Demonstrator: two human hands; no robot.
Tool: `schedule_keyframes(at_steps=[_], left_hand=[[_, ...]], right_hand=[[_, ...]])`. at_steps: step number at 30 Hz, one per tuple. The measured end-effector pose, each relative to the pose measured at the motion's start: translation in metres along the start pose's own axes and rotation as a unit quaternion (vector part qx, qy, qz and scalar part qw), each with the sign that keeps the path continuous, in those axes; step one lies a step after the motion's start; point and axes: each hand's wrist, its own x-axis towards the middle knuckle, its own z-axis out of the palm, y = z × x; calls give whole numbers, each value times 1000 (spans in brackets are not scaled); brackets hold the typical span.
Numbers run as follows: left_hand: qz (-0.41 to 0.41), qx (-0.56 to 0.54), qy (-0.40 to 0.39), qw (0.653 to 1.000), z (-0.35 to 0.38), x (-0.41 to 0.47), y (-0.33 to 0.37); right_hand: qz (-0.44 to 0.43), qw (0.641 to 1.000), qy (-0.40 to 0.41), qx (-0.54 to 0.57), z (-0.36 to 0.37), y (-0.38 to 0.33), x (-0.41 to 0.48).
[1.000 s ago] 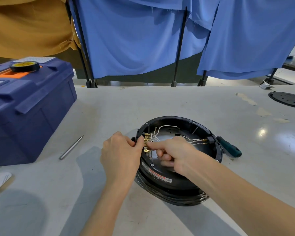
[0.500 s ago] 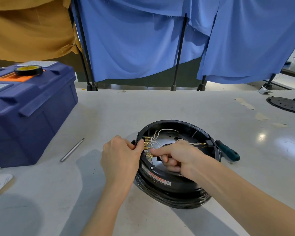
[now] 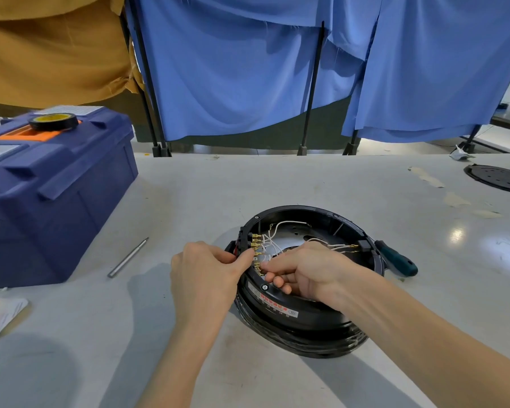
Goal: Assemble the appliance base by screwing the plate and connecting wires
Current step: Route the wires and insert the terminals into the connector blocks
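Left hand (image 3: 206, 278) pinches the connector block (image 3: 242, 238) on the rim of the appliance base (image 3: 306, 312), thumb against curled fingers. Right hand (image 3: 312, 272) lays a straight index finger on the brass terminals (image 3: 256, 245); whether it pinches 1 I cannot tell. Several white wires (image 3: 273, 240) look seated and 2 ends at the right rim seem loose. The plate (image 3: 496, 178) lies unfitted at the right edge of the worktop (image 3: 277, 184), and the base sits mid-worktop
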Motion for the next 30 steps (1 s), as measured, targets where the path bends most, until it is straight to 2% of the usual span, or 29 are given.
schedule_keyframes(at_steps=[7, 18, 24, 30], left_hand=[[11, 45, 53, 998, 7, -9, -1], [18, 50, 51, 997, 10, -9, -2], [24, 68, 62, 995, 12, -12, 1], [26, 83, 83, 993, 18, -16, 4]], right_hand=[[-4, 1000, 4, 22, 2, 1, 1], [-27, 999, 17, 26, 2, 3, 2], [-14, 1000, 5, 5, 1, 2, 1], [35, 999, -12, 28, 0, -1, 2]])
